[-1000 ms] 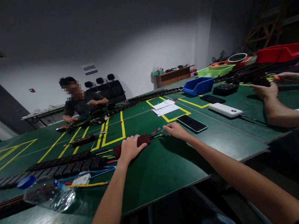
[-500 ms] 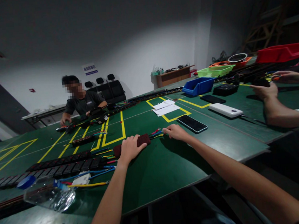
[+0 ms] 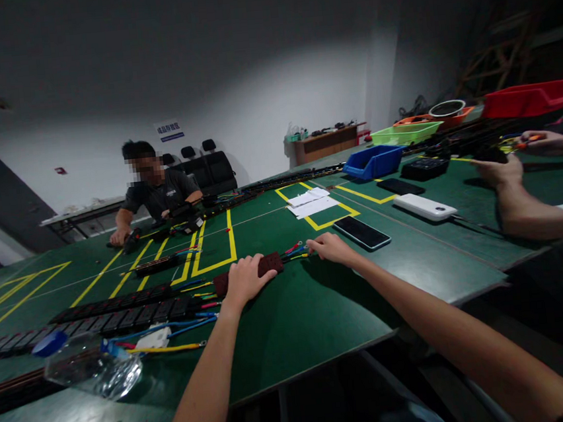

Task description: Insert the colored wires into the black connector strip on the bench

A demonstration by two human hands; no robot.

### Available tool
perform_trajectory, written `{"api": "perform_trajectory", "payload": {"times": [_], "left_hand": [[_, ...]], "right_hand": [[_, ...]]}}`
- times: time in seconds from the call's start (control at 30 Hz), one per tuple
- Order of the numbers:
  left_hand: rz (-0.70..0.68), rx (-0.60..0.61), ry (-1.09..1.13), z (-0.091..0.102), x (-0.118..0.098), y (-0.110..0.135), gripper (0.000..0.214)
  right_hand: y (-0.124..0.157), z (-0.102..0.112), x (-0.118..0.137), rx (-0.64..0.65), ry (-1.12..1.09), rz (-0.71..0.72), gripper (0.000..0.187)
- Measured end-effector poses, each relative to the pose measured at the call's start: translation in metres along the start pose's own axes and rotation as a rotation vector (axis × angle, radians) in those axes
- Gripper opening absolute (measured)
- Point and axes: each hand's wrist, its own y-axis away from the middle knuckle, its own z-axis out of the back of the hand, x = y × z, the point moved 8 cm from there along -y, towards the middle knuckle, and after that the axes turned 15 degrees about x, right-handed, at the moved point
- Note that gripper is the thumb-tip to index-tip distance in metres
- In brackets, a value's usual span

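Note:
My left hand (image 3: 243, 280) lies palm down on a dark brown block (image 3: 269, 264) on the green table (image 3: 291, 316), fingers pressed over it. My right hand (image 3: 329, 247) rests just to the right, its fingertips at a bundle of coloured wires (image 3: 295, 249) with ring terminals that lead out of the block's end. Whether the fingers pinch a wire is too small to make out. A long black cable chain (image 3: 117, 313) runs left from the block.
A phone (image 3: 362, 232), white power bank (image 3: 424, 207) and papers (image 3: 311, 203) lie beyond my right hand. A water bottle (image 3: 90, 365) lies near left. A blue bin (image 3: 373, 161) stands further back. One person sits opposite (image 3: 155, 190); another's arms (image 3: 514, 195) work at the right.
My hands have stayed where they were. The person opposite has shifted a little to the right and stretched an arm out to the left along the table.

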Motion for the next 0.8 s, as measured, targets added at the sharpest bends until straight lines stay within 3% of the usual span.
{"api": "perform_trajectory", "payload": {"times": [0.13,0.3,0.8], "left_hand": [[0.005,0.002,0.000,-0.0005,0.0003,-0.0003,0.066],[0.004,0.009,0.007,0.0001,-0.0001,-0.0004,0.066],[0.008,0.004,0.003,0.0003,0.0004,-0.0005,0.063]], "right_hand": [[0.0014,0.0033,0.0024,-0.035,0.000,0.018,0.045],[0.0013,0.0059,0.0075,-0.030,-0.084,0.109,0.053],[0.0005,0.0065,0.0073,-0.034,-0.177,0.149,0.051]]}}
